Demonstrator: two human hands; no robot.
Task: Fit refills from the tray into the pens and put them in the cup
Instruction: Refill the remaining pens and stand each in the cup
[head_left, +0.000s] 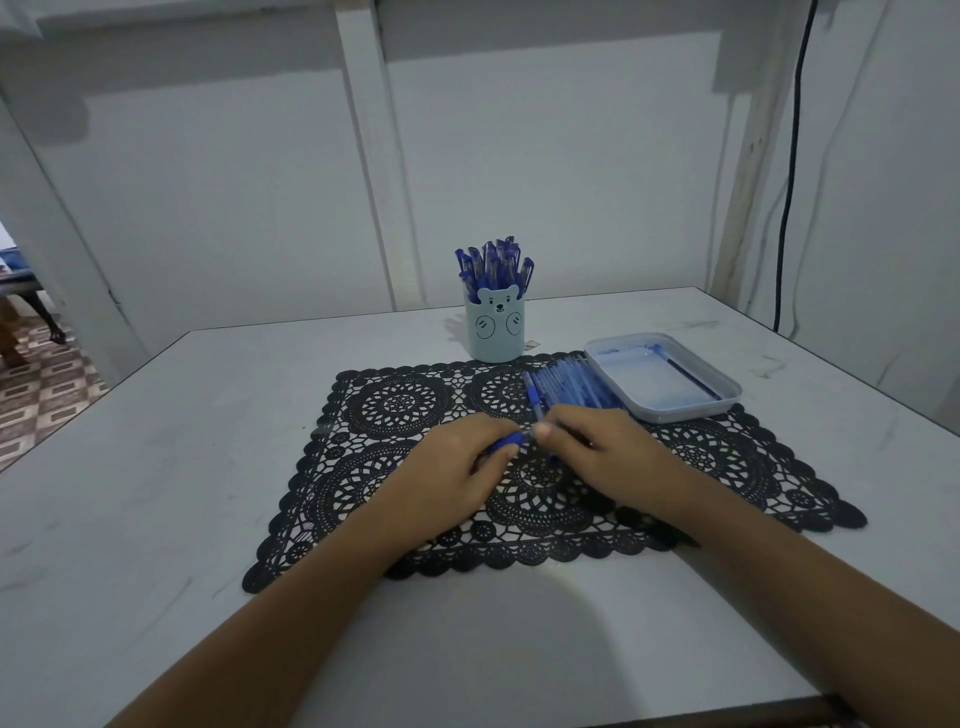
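A pale blue bear-faced cup (494, 328) stands at the back of the black lace mat (395, 410), packed with several blue pens (493, 265). Right of it sits a clear plastic tray (727, 389) with one dark refill (693, 378) inside. Several loose blue pens (571, 387) lie on the mat beside the tray. My left hand (457, 462) grips a blue pen (506, 443) over the mat's middle. My right hand (602, 452) meets it tip to tip, fingers pinching something thin that is mostly hidden.
The white table (156, 467) has its left edge over a patterned floor and its front edge close to me. A wall stands right behind the table, and a black cable (789, 197) hangs at the right.
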